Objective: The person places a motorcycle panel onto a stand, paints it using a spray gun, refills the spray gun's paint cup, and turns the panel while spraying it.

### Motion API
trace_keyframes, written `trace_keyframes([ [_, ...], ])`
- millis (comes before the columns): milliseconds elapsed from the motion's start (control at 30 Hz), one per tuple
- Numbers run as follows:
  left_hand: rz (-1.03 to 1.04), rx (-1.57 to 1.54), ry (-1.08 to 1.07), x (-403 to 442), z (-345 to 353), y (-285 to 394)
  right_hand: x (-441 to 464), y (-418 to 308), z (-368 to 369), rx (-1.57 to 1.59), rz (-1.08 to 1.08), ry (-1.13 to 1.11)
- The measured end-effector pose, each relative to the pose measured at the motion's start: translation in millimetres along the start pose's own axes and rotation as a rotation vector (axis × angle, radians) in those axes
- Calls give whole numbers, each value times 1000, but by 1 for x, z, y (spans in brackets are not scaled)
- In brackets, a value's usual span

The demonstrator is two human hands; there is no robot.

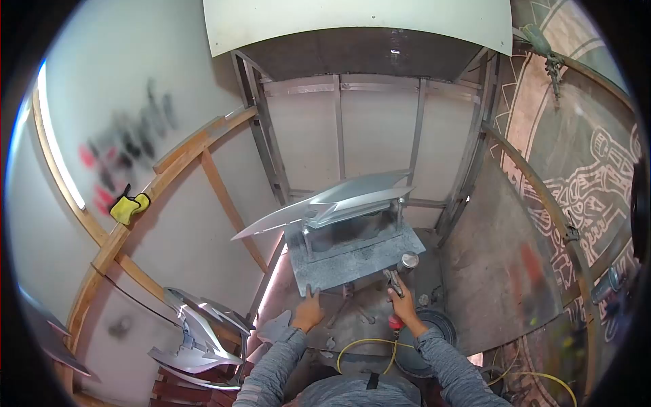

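My right hand (405,308) is closed around a spray gun (394,283), whose metal cup (409,260) sits at the front right of a grey, paint-dusted board (339,269). A red fitting (395,321) hangs below the gun, joined to a yellow hose (366,341). At the board's near left corner, my left hand (309,312) grips the edge with its fingertips. Above the board, a long silver fairing panel (332,201) rests on supports, its pointed end reaching out to the left. The panel's underside is partly in shadow.
A black bucket (444,330) stands by my right forearm. Other silver panels (203,339) lie on a reddish slatted surface at lower left. A yellow cloth (129,205) hangs on a wooden rail (180,173). Another spray gun (553,66) hangs at upper right.
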State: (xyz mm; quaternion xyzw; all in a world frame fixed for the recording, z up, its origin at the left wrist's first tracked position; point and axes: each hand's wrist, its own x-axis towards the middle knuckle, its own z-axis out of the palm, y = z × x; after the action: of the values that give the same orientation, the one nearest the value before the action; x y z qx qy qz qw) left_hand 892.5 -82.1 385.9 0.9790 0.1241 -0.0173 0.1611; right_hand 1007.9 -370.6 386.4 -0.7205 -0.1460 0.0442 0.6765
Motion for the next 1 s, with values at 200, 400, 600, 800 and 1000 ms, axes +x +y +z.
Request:
trace_keyframes([
  [200, -101, 20, -52, 15, -14, -33, 5, -5, -8, -107, 54, 40],
  [400, -60, 188, -50, 45, -10, -76, 13, 0, -14, -160, 17, 140],
  [600, -105, 140, -152, 60, -18, -91, 25, 26, -27, -338, -35, 203],
  [800, -103, 165, -149, 72, -17, -101, 25, 33, -32, -353, 11, 186],
  [1000, -149, 76, -187, 78, -22, -100, 22, 64, -29, -416, -52, 204],
])
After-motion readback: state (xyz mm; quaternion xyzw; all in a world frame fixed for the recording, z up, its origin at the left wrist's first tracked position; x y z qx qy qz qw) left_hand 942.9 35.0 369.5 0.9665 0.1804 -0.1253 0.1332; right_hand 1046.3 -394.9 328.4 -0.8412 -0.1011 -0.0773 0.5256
